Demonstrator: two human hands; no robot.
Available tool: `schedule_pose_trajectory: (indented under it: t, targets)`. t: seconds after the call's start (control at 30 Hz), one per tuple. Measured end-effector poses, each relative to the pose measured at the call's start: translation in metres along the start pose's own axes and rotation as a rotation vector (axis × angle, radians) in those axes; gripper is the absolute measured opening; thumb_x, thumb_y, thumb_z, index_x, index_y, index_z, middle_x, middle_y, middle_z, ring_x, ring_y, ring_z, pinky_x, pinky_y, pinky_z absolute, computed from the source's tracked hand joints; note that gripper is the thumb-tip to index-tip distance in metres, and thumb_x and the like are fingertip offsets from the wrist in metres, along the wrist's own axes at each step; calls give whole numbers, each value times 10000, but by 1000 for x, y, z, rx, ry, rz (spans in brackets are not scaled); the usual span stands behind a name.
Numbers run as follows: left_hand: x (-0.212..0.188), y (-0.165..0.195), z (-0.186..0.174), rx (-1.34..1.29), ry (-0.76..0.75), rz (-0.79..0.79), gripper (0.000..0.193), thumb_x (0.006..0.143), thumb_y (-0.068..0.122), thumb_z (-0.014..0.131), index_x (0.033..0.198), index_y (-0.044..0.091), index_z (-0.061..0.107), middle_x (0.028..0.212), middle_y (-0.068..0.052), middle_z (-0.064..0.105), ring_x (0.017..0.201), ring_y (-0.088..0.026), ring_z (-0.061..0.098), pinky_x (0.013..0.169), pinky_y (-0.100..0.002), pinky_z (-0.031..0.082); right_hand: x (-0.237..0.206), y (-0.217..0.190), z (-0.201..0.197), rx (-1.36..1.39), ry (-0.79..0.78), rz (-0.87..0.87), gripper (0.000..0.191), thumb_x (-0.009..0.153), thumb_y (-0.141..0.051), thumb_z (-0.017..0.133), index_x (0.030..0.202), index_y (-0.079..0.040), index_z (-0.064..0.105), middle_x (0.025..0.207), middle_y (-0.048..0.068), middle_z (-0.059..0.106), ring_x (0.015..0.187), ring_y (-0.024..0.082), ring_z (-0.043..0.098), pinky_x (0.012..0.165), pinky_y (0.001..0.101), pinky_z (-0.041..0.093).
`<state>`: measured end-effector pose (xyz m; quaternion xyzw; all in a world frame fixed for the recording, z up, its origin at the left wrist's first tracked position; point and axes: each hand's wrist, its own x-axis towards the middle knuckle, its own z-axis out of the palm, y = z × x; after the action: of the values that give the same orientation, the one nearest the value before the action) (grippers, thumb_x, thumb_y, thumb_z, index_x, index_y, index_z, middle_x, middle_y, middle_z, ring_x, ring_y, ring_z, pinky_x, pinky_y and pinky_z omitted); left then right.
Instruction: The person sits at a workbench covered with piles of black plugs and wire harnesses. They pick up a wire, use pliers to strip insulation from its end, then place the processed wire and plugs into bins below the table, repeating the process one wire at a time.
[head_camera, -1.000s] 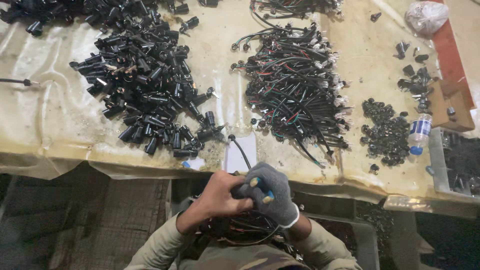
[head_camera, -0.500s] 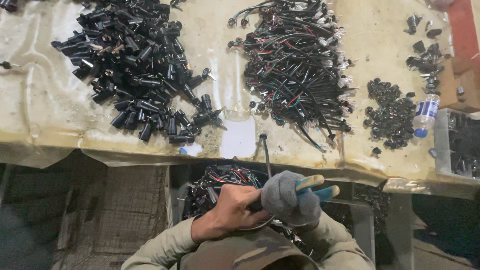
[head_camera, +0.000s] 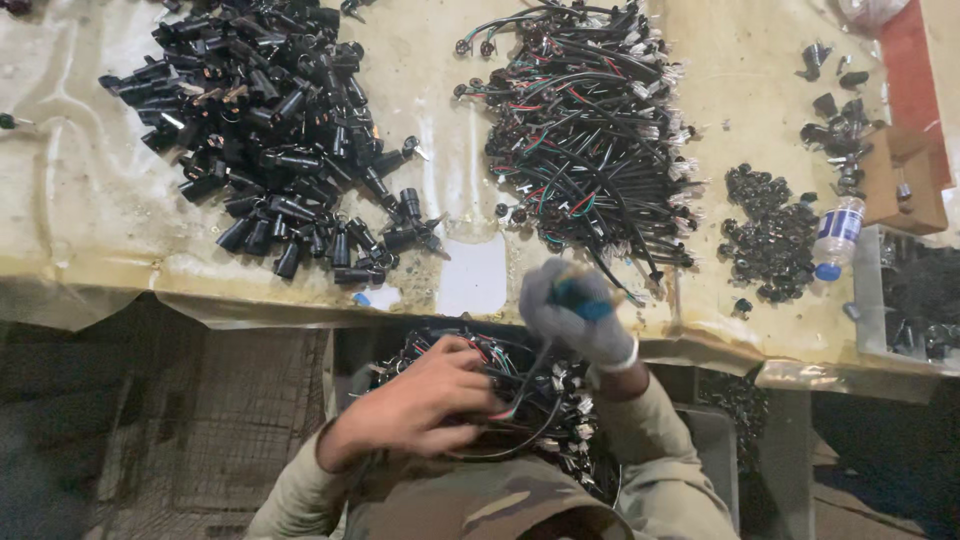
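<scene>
Head view: the bare left hand (head_camera: 420, 400) curls loosely around a bundle of wired connectors (head_camera: 520, 400) resting in the person's lap, fingers half closed on the black cables so that the tangle stays put. The gloved right hand (head_camera: 578, 315), just up and to the right of the left one, is closed around a tool with a blue and yellow handle (head_camera: 580, 295) (blurred, so its tip cannot be made out), raised above the bundle. Beyond the right hand, on the plastic-covered table (head_camera: 90, 220), lies a heap of black cables with red and green wires (head_camera: 590, 130), near enough to reach. Further left of it sits a pile of black plug housings (head_camera: 270, 150); to the right are small black caps (head_camera: 770, 225) and a small plastic bottle (head_camera: 835, 235).
</scene>
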<state>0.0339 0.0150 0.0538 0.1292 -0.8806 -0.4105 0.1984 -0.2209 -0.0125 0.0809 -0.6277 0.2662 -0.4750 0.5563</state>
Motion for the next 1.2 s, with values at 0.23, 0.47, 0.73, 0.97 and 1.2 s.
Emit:
schedule_pose_trajectory:
  t: [0.23,0.47,0.73,0.97,1.2]
  targets:
    - [-24,-3,2,78,-142,139,624,785,245,779,1355,54,611,1269,-164,590,1244,-375,507,1112,-531,329,80,64,-79,-1476,-124,-83,256,735,-164,850,938,-122,699,869,88,706,803,327,696,670,416,521]
    - [-25,-24,-13,-108,413,-168,448,886,221,774,1304,86,684,1153,-119,692,1065,-267,686,911,-368,552,54,49,-46,-977,285,-196,220,821,-165,842,952,-98,679,854,96,678,699,272,702,622,364,542]
    - [63,-113,-60,831,872,-575,476,926,369,716,1211,-10,666,1013,-174,695,924,-334,632,772,-468,471,30,81,5,-1046,32,355,254,816,-318,776,960,-122,703,825,116,697,767,338,720,657,432,547]
    - [84,-125,-63,889,493,-756,254,901,220,686,1127,107,656,1022,-94,713,1054,-295,629,899,-480,420,27,85,4,-1123,1,299,398,779,-256,777,1123,-102,650,1125,165,615,845,408,680,699,510,546]
    - [39,-106,-53,252,1042,-332,492,984,214,667,1428,45,537,1136,-104,689,1089,-206,659,979,-390,484,12,93,11,-1237,106,225,406,720,-365,871,978,-108,690,975,137,640,801,375,687,656,490,540]
